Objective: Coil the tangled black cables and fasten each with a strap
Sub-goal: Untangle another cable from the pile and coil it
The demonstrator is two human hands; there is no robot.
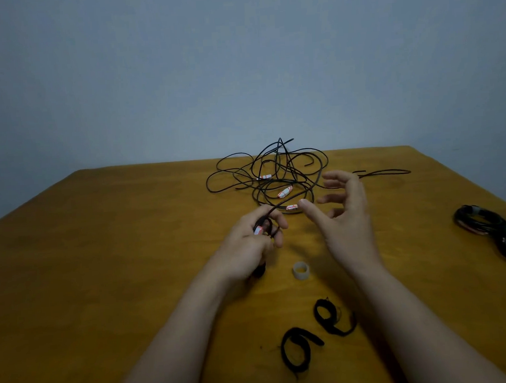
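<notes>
Head view: wooden table [102, 259] fills the lower half of frame, grey-blue wall [150, 79] behind it. Tangled black cables [274, 175] lie in a loose heap at ctr, toward the table's far edge, w/ white-and-red labels [284, 191] on several strands. Left hand [255, 244] is just below-left of the heap, fingers curled round one cable end [258, 230] that has its own white-red tag. That strand runs up and right from the grip into the heap. A dark bit shows under the left wrist; can't tell what it is. Right hand [345, 212] is at ctr-right, raised above the table, fingers spread and relaxed, holding nothing. Its thumb tip is near the lowest label; touching or not, can't tell. Small pale ring [301, 270] stands on the table btwn the two forearms. Two black straps [309, 336], each curled into a loop, lie at lower ctr, apart from each other, one close beside the right forearm. Two coiled cables [481, 211] lie at the right edge of frame, next to each other and well apart from the heap.
</notes>
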